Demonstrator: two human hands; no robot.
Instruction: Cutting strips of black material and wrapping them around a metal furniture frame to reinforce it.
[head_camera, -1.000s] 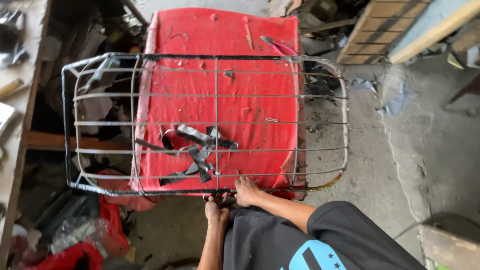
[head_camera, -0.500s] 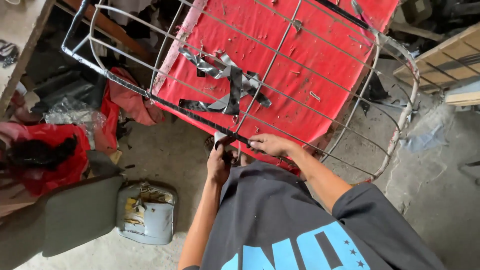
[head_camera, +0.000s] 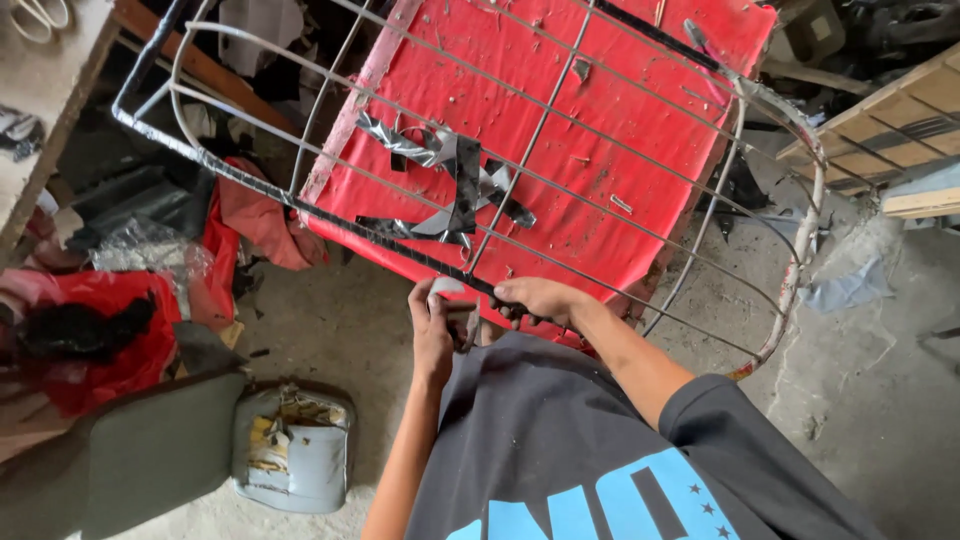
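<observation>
Head view: your right hand (head_camera: 535, 298) clenched the wire frame (head_camera: 300, 205) bar, steadying it; your left hand (head_camera: 435, 325) gripped a pale roll (head_camera: 447, 290).

wire frame (head_camera: 560, 130) top cut off

Wire frame (head_camera: 560, 95): pale grey-white bars, one black bar along the lower edge, red flecks on the curved end at right. Board (head_camera: 590, 150) beneath it: bright red, speckled with pale debris, edge worn pinkish at centre left. Tape scraps (head_camera: 450, 180) at centre: black and silver-grey. Small item in the left hand (head_camera: 435, 325): whitish. Shirt (head_camera: 560, 450), lower centre: dark grey with light blue print. Cloth (head_camera: 100, 330) at left: red. Cushion (head_camera: 290, 450), lower left: pale blue-grey, torn, yellow showing inside. Floor (head_camera: 880, 400): grey.
</observation>
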